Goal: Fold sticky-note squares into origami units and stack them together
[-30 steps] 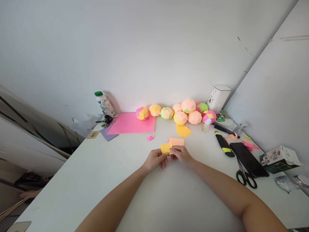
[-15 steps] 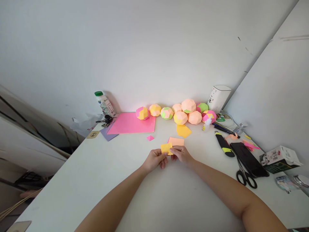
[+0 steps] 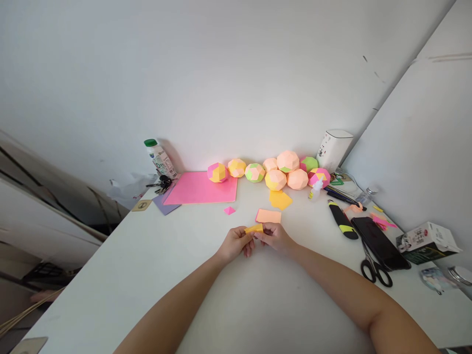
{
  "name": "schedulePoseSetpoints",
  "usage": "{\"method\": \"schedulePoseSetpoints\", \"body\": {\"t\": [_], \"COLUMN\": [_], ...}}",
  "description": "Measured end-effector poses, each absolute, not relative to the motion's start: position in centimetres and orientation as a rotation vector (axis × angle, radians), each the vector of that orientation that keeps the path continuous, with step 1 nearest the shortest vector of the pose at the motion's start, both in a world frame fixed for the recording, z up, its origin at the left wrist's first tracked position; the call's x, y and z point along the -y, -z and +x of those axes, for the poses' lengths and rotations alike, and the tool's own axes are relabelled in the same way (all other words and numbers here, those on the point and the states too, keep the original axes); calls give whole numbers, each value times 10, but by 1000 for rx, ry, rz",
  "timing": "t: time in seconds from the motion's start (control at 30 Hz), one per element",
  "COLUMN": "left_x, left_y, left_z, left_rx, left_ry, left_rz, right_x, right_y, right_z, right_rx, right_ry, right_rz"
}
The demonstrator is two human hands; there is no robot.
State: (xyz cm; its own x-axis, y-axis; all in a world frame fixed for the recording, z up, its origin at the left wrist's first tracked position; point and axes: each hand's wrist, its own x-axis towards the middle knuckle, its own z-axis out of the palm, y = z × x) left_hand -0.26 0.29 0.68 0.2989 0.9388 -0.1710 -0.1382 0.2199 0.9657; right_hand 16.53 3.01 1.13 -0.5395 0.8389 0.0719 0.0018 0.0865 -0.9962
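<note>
A small piece of yellow paper (image 3: 253, 229) is held between my two hands and looks bent over into a narrow strip. My left hand (image 3: 236, 243) pinches its left end, thumb toward me. At the right end, my right hand (image 3: 275, 237) grips it with thumb and fingers. Just beyond my right hand lies a stack of peach and pink paper (image 3: 269, 216). A small pink folded paper piece (image 3: 229, 210) sits further off to the left, and several yellow paper pieces (image 3: 280, 199) lie behind the stack.
Several faceted paper balls (image 3: 276, 180) line the wall, one resting on a pink sheet (image 3: 199, 194). A glue bottle (image 3: 316, 189) stands before them. On the right are a box cutter (image 3: 342, 220), scissors (image 3: 375, 269), a black phone (image 3: 380, 243) and a carton (image 3: 427, 243). A bottle (image 3: 161, 158) stands left.
The yellow paper showed a broad face before; now its upper part is folded down and only a narrow strip shows. My hands have stayed in nearly the same place.
</note>
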Motion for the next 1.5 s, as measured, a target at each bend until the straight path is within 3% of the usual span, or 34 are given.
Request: {"method": "schedulePoseSetpoints", "body": {"t": [1.5], "left_x": [-1], "left_y": [-6], "left_z": [-3], "left_rx": [-973], "left_ry": [-926], "left_rz": [1128], "right_x": [-30], "right_y": [-12], "right_z": [167], "right_rx": [1688], "right_ry": [-1560], "right_rz": [-896]}}
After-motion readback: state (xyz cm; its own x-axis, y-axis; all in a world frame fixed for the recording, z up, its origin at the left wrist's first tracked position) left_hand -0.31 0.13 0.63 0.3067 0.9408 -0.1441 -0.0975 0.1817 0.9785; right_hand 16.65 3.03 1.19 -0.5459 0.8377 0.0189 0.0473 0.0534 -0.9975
